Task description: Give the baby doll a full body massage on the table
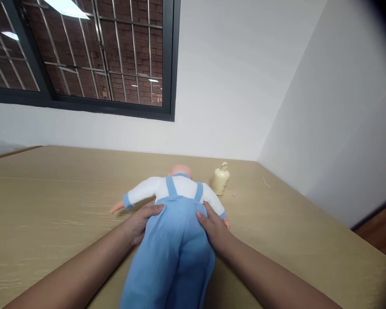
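A baby doll [176,231] is face down in front of me, its back towards me and its head pointing to the far wall. It wears blue overalls with straps over a white long-sleeved top with blue cuffs. My left hand [143,221] grips the doll's left side at the waist, thumb on the blue cloth. On the opposite side my right hand [214,225] holds the waist in the same way. Most fingers of both hands are hidden beneath the doll. Its arms spread out to either side, and the feet are out of frame.
A cream pump bottle [220,179] stands beyond the doll's right arm, with a small pale bit [234,195] beside it. Farther right, a thin white strand [266,182] lies on the tan tabletop [58,193]. White walls and a barred window [103,56] rise behind.
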Motion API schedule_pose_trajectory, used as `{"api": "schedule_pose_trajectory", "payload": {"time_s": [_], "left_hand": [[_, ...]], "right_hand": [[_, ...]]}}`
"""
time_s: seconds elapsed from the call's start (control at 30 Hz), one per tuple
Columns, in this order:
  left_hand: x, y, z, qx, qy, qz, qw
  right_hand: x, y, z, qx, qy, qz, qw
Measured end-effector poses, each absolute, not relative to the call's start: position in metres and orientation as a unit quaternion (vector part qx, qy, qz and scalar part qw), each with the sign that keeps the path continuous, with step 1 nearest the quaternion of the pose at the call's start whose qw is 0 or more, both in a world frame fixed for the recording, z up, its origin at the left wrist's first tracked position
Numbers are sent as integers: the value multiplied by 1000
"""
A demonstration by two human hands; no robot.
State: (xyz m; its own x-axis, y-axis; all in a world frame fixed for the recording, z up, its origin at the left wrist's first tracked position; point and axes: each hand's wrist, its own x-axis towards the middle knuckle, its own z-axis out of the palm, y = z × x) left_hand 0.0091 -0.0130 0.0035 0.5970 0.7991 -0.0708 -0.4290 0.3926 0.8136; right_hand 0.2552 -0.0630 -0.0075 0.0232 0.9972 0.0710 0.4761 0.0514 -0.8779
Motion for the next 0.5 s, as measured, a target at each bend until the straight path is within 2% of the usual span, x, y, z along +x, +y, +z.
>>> {"api": "schedule_pose_trajectory", "payload": {"time_s": [0.5], "left_hand": [[12, -7, 0, 524, 269, 356, 725]], "right_hand": [[263, -50, -5, -572, -607, 392, 389]]}}
